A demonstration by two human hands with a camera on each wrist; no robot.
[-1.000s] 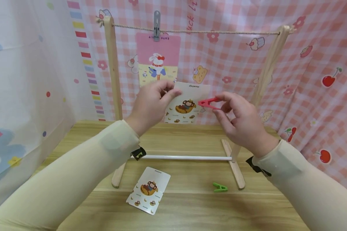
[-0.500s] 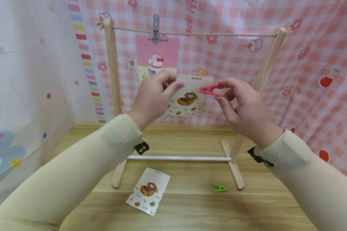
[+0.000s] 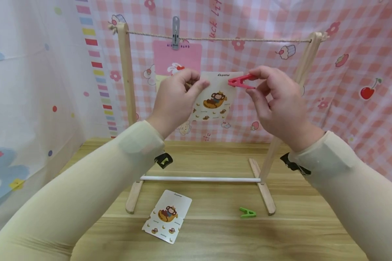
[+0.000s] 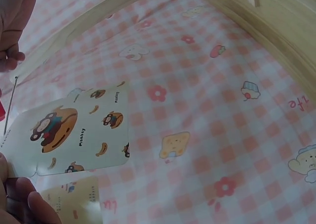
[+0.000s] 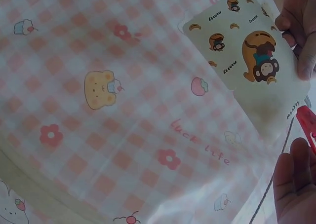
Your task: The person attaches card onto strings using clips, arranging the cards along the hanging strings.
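My left hand (image 3: pixel 179 99) pinches a white card with a monkey picture (image 3: pixel 215 96) near its upper left corner. The card hangs in the air below the string (image 3: pixel 261 40). Between the thumb and fingers of my right hand (image 3: pixel 281 103) is a red clothespin (image 3: pixel 240 81), its tips at the card's upper right edge; whether they touch it I cannot tell. The right wrist view has the monkey card (image 5: pixel 247 61) beside the red clothespin (image 5: pixel 307 121). In the left wrist view, the card (image 4: pixel 59 130) is above the left fingertips.
A grey metal clip (image 3: pixel 175 32) holds a pink card (image 3: pixel 176 56) on the string, partly hidden by my left hand. The wooden frame (image 3: pixel 126 72) has a white crossbar (image 3: pixel 199 178). Another monkey card (image 3: pixel 168 216) and a green clothespin (image 3: pixel 247 212) lie on the table (image 3: pixel 212 235).
Both hands have risen toward the string, carrying the monkey card and the red clothespin up with them. The things on the table have stayed put.
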